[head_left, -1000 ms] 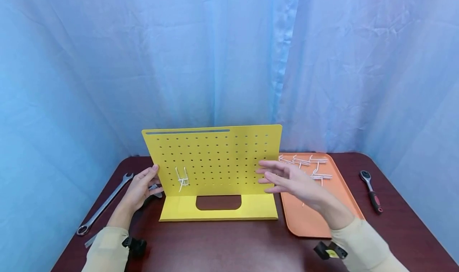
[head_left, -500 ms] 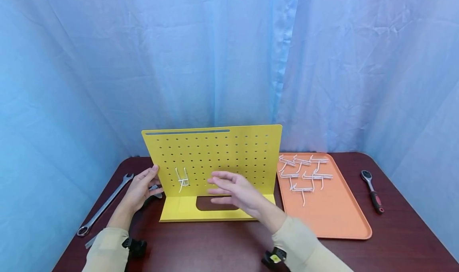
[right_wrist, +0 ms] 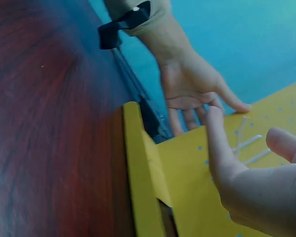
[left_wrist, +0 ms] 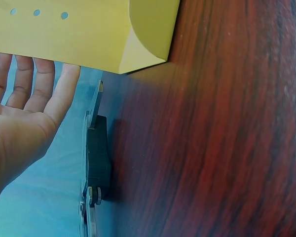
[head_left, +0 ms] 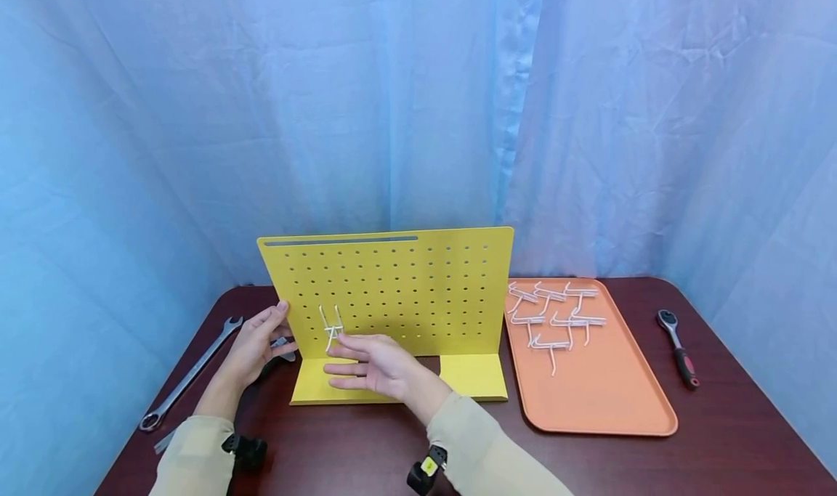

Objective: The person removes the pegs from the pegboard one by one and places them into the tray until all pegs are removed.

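Note:
A yellow pegboard [head_left: 392, 263] stands upright on its flat foot, and my left hand [head_left: 258, 340] grips its left edge, thumb in front and fingers behind. In the left wrist view the fingers [left_wrist: 42, 86] reach behind the panel. A white wire hook [head_left: 334, 332] hangs at the lower left of the panel. My right hand [head_left: 379, 369] is right at that hook, its fingers extended and spread. In the right wrist view the thumb and index finger stand apart, with the hook [right_wrist: 241, 138] showing between them beyond.
To the right, an orange tray [head_left: 608, 401] carries several white hooks [head_left: 552, 346]. A ratchet [head_left: 683, 362] lies at the far right of the dark table, a combination wrench [head_left: 192, 372] at the left. A dark-handled metal tool [left_wrist: 97, 158] lies beside the pegboard.
My right hand has moved left from beside the tray, across the front of the pegboard, to the hanging hook. The left hand has stayed on the board's edge.

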`<control>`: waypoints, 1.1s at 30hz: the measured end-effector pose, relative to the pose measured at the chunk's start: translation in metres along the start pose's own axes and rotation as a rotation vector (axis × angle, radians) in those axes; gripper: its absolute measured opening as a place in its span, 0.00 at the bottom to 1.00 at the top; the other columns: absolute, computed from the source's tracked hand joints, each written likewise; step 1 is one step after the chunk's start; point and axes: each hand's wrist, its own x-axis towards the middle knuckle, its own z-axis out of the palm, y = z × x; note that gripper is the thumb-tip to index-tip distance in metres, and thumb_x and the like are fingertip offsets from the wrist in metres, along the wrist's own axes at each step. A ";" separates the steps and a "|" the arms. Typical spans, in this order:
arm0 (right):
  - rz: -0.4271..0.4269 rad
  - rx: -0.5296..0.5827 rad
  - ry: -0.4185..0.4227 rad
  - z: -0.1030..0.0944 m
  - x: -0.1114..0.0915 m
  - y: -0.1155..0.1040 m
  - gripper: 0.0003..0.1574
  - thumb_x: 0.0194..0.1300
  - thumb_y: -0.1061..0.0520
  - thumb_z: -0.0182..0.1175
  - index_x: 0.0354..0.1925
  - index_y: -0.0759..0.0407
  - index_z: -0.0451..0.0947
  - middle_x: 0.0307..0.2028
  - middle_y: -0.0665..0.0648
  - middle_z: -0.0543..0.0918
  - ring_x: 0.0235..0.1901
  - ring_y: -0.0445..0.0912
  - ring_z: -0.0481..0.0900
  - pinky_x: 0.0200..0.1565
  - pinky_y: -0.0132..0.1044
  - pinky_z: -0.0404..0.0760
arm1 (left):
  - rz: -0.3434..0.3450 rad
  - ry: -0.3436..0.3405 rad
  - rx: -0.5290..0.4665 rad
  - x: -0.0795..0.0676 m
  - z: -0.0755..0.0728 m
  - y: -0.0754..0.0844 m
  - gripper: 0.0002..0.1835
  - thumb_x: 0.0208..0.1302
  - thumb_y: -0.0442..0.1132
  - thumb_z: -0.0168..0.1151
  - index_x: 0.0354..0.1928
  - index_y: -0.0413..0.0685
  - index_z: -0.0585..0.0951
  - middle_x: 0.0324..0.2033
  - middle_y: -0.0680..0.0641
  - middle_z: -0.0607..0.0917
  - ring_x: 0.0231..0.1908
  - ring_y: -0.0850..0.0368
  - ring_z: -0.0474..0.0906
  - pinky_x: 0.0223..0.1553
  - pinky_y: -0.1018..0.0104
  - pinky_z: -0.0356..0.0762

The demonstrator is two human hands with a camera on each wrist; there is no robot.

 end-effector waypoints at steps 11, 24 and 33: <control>0.000 0.068 0.038 0.007 0.013 0.010 0.29 0.78 0.53 0.56 0.68 0.70 0.67 0.66 0.71 0.73 0.55 0.59 0.82 0.57 0.50 0.80 | -0.007 0.005 -0.001 -0.001 0.000 -0.001 0.19 0.75 0.60 0.54 0.52 0.57 0.84 0.40 0.51 0.86 0.43 0.55 0.82 0.47 0.54 0.85; -0.023 0.020 0.099 0.015 0.016 0.008 0.25 0.75 0.60 0.58 0.65 0.71 0.72 0.55 0.66 0.83 0.44 0.49 0.87 0.52 0.43 0.84 | -0.001 -0.001 0.002 0.002 -0.001 0.001 0.19 0.75 0.60 0.54 0.52 0.57 0.83 0.40 0.51 0.85 0.43 0.56 0.82 0.47 0.54 0.85; 0.001 0.042 0.082 0.016 0.017 0.009 0.24 0.76 0.60 0.57 0.65 0.69 0.72 0.42 0.56 0.86 0.35 0.43 0.86 0.43 0.35 0.85 | -0.012 0.004 -0.001 0.002 -0.001 -0.001 0.19 0.75 0.60 0.54 0.51 0.57 0.84 0.40 0.51 0.84 0.43 0.56 0.82 0.47 0.54 0.85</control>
